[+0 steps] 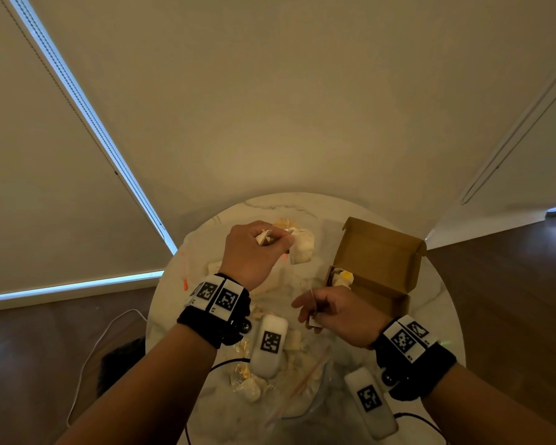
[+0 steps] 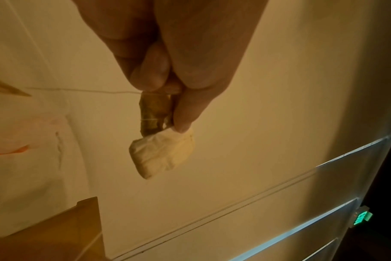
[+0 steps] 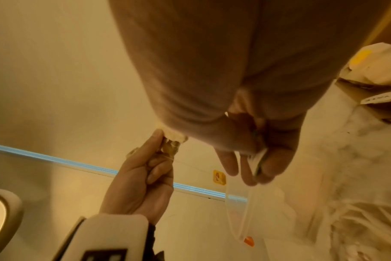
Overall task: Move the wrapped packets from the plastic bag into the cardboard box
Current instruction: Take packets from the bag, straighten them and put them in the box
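A wrapped packet (image 2: 162, 155), pale and cream-coloured, hangs in the air above the far side of the round table (image 1: 443, 316), pinched at its top between the thumb and fingertips of the left hand (image 1: 254, 252); the wrist view shows a darker, golden wrapped piece (image 2: 154, 113) held in the same pinch just above it. A thin thread (image 2: 83, 90) runs sideways from that pinch toward the right hand (image 1: 334, 313), which is lower and nearer the body, its fingers curled round a small white tag (image 3: 259, 159) or scrap; whether the thread ends in that grip cannot be told. Just beyond the right hand sits the cardboard box (image 1: 379, 261), lid flap raised, with another packet (image 1: 342, 277) bearing a yellow spot lying in its near left corner. The plastic bag (image 1: 289, 380) lies crumpled on the table between the forearms, with several more pale packets (image 1: 251, 388) showing through it. Both wrists carry black bands with white marker blocks (image 1: 215, 295). Behind the table stand window blinds (image 1: 61, 187), and a wooden floor (image 1: 511, 300) shows to either side.
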Action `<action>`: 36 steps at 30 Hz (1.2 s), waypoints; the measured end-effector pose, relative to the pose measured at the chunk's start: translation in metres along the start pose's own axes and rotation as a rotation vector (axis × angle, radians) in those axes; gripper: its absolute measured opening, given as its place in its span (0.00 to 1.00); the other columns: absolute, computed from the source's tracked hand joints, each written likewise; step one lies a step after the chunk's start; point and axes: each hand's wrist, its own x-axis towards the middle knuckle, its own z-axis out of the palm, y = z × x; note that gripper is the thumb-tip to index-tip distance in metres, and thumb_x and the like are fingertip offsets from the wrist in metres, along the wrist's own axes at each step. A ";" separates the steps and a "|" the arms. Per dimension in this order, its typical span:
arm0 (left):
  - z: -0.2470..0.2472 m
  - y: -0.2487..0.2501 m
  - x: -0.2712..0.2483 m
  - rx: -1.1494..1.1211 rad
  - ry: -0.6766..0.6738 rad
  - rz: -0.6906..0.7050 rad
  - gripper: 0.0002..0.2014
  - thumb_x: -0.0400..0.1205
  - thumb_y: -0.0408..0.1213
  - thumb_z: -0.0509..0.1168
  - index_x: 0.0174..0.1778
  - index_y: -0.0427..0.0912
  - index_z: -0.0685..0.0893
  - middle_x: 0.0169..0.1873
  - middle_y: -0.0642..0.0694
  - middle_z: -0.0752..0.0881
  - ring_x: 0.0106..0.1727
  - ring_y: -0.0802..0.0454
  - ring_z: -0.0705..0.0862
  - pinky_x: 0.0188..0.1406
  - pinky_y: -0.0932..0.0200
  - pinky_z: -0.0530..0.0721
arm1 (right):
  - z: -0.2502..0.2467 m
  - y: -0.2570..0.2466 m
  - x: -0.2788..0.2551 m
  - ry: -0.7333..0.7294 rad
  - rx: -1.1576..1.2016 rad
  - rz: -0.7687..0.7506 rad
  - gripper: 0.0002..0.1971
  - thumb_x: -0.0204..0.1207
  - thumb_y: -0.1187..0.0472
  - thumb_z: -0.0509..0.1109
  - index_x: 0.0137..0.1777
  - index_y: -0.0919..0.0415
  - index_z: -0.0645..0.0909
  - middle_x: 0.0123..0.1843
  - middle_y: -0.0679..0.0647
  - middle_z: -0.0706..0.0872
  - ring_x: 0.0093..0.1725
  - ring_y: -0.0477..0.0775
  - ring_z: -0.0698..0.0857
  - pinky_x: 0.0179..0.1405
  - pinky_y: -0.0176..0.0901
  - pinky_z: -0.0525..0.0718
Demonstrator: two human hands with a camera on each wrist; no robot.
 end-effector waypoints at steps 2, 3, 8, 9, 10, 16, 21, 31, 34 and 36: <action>0.000 0.000 0.000 -0.016 0.000 -0.013 0.02 0.73 0.37 0.78 0.34 0.46 0.92 0.38 0.54 0.91 0.45 0.59 0.88 0.53 0.53 0.85 | 0.003 0.004 0.000 0.034 0.092 0.001 0.20 0.77 0.82 0.56 0.61 0.67 0.81 0.49 0.61 0.89 0.45 0.51 0.90 0.43 0.38 0.87; 0.000 0.000 0.001 -0.022 -0.002 -0.014 0.03 0.73 0.37 0.78 0.34 0.46 0.92 0.38 0.54 0.91 0.45 0.59 0.88 0.53 0.52 0.85 | 0.004 0.006 0.000 0.056 0.138 0.004 0.18 0.77 0.82 0.58 0.60 0.67 0.81 0.48 0.62 0.89 0.45 0.54 0.90 0.43 0.40 0.87; 0.000 0.002 0.001 -0.062 -0.008 -0.023 0.02 0.73 0.38 0.78 0.35 0.46 0.92 0.38 0.54 0.91 0.47 0.58 0.88 0.53 0.54 0.85 | 0.009 0.013 0.002 0.181 0.349 0.066 0.14 0.73 0.80 0.69 0.56 0.68 0.82 0.47 0.68 0.91 0.47 0.64 0.92 0.46 0.52 0.90; 0.001 0.003 0.002 -0.072 -0.010 -0.021 0.02 0.73 0.37 0.78 0.35 0.46 0.92 0.38 0.54 0.91 0.47 0.58 0.88 0.52 0.56 0.85 | 0.009 0.013 0.002 0.207 0.388 0.090 0.13 0.72 0.80 0.72 0.55 0.70 0.83 0.46 0.69 0.91 0.46 0.65 0.92 0.45 0.52 0.91; 0.001 0.003 0.002 -0.086 -0.013 -0.018 0.02 0.73 0.37 0.78 0.34 0.45 0.92 0.38 0.54 0.91 0.46 0.58 0.88 0.50 0.57 0.84 | 0.009 0.012 0.002 0.232 0.416 0.110 0.12 0.70 0.79 0.74 0.53 0.72 0.83 0.46 0.69 0.91 0.45 0.65 0.92 0.42 0.50 0.91; 0.000 0.009 -0.002 -0.161 -0.060 0.028 0.03 0.74 0.33 0.77 0.35 0.43 0.92 0.38 0.50 0.91 0.45 0.55 0.88 0.47 0.59 0.85 | 0.008 0.017 0.006 0.351 0.264 0.088 0.07 0.68 0.73 0.79 0.45 0.72 0.88 0.39 0.65 0.91 0.33 0.55 0.90 0.32 0.41 0.88; -0.003 0.011 -0.005 -0.188 -0.105 0.046 0.02 0.74 0.33 0.78 0.36 0.41 0.92 0.38 0.51 0.92 0.44 0.57 0.88 0.46 0.59 0.83 | 0.003 0.017 0.011 0.458 0.160 0.090 0.04 0.68 0.67 0.81 0.42 0.66 0.90 0.29 0.54 0.89 0.24 0.46 0.83 0.22 0.35 0.79; -0.009 0.004 -0.020 -0.140 -0.270 0.086 0.02 0.74 0.32 0.77 0.37 0.39 0.92 0.37 0.49 0.91 0.43 0.51 0.89 0.48 0.55 0.85 | -0.020 -0.018 0.018 0.587 0.445 0.119 0.04 0.75 0.67 0.74 0.41 0.63 0.90 0.38 0.62 0.91 0.36 0.57 0.88 0.37 0.44 0.89; -0.006 -0.002 -0.025 -0.116 -0.313 0.063 0.02 0.74 0.32 0.78 0.36 0.40 0.92 0.34 0.49 0.90 0.40 0.52 0.88 0.44 0.63 0.83 | -0.025 -0.032 0.018 0.656 0.443 -0.006 0.06 0.74 0.70 0.75 0.48 0.61 0.88 0.36 0.59 0.91 0.34 0.52 0.89 0.34 0.37 0.87; -0.004 -0.005 -0.026 -0.108 -0.324 0.048 0.02 0.73 0.31 0.78 0.36 0.39 0.92 0.34 0.48 0.90 0.39 0.52 0.88 0.42 0.63 0.83 | -0.027 -0.040 0.016 0.663 0.441 -0.058 0.10 0.74 0.71 0.74 0.52 0.59 0.86 0.35 0.58 0.92 0.34 0.51 0.90 0.35 0.37 0.87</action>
